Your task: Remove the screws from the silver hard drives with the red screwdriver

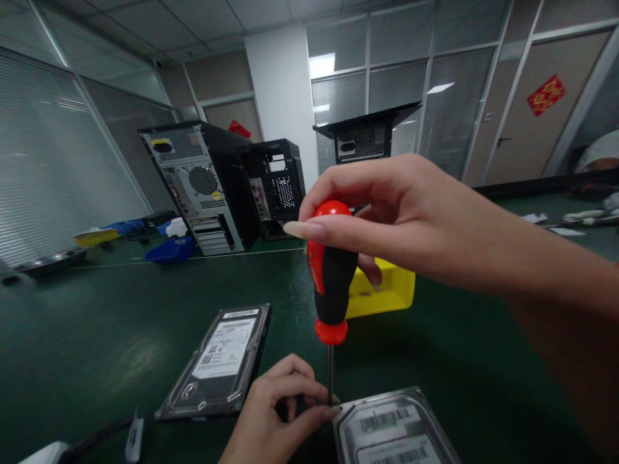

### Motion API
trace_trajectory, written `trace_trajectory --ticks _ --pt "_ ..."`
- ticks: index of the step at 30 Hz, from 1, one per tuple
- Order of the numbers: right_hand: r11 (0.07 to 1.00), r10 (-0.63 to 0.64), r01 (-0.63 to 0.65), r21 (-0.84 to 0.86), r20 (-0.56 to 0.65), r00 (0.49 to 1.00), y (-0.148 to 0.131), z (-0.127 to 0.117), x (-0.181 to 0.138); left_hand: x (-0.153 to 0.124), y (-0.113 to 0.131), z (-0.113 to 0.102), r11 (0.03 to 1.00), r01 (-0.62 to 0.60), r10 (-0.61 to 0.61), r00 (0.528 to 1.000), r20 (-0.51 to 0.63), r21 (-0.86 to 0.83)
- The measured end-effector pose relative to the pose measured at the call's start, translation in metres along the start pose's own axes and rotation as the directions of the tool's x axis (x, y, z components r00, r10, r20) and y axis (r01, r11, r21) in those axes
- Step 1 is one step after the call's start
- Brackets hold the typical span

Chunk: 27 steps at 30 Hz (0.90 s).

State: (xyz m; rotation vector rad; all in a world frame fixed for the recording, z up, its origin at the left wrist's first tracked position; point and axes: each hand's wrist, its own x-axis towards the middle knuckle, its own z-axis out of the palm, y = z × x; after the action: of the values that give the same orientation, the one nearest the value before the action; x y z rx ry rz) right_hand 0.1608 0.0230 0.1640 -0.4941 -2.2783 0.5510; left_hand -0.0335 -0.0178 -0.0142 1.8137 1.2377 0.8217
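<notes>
My right hand (382,212) grips the top of a red and black screwdriver (333,277), which stands upright with its shaft pointing down. Around the lower end of the shaft, my left hand (285,406) pinches with thumb and forefinger. The tip meets the near corner area of a silver hard drive (387,428) at the bottom edge; whether a screw is there is hidden by the fingertips. A second hard drive (222,361) with a white label lies flat to the left of my left hand.
Behind my right hand is a yellow bin (387,293) with small dark parts in it. Computer cases (198,187) stand at the back of the green table (120,303). A blue bin (170,251) sits left, and a cable with a connector (134,439) lies at lower left.
</notes>
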Motion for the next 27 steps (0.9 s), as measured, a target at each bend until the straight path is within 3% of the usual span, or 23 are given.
trace_trajectory --ticks 27 --pt "0.999 -0.002 0.003 -0.049 0.026 1.0 0.0004 0.0 -0.0006 0.0002 -0.0013 -0.0002 1.0 -0.011 0.011 0.999 0.039 -0.011"
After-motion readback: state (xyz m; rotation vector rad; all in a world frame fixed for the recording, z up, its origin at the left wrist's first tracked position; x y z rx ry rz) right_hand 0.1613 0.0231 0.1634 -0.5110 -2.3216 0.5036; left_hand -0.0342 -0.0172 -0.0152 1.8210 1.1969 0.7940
